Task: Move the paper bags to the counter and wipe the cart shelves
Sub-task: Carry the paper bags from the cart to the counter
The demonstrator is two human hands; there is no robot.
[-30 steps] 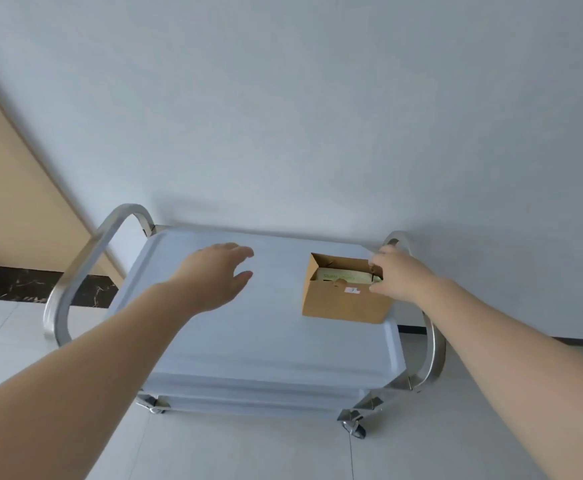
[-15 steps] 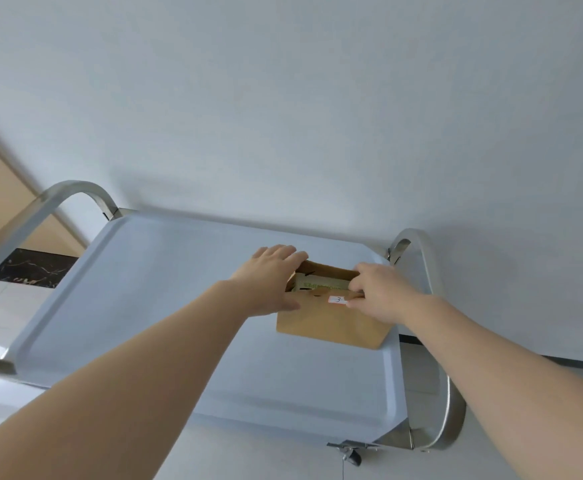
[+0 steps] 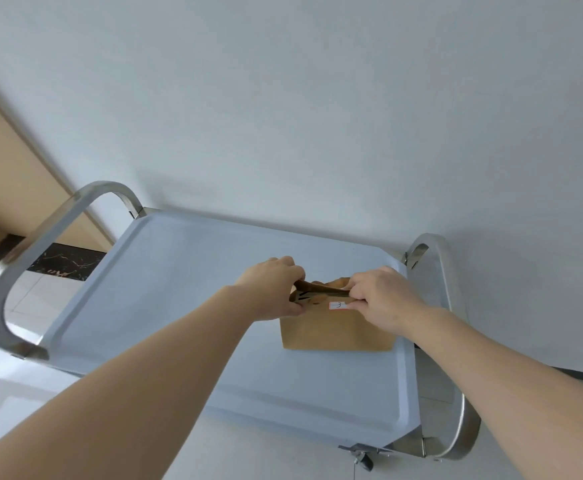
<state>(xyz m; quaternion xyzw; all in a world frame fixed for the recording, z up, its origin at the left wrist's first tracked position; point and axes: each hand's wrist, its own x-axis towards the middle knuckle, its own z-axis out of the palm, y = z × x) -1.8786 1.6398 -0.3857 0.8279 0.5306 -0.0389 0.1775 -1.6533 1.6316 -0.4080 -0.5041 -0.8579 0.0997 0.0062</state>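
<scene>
A brown paper bag (image 3: 335, 332) stands upright on the right part of the cart's top shelf (image 3: 179, 289), a smooth steel tray. A small white label with the number 3 sits near the bag's top edge. My left hand (image 3: 276, 289) pinches the left end of the bag's top. At the right end, my right hand (image 3: 383, 299) grips it the same way. Between the two hands the mouth of the bag is squeezed nearly closed, so its contents are hidden.
The cart stands against a plain white wall, with a curved steel handle at the left (image 3: 40, 247) and another at the right (image 3: 456, 341). A caster wheel (image 3: 364, 460) shows below the front right corner. A beige panel (image 3: 2, 174) and white tiled floor lie to the left.
My left hand has come across the shelf and taken the bag's left top edge. Both hands have pressed the open mouth together. The view has shifted closer to the cart.
</scene>
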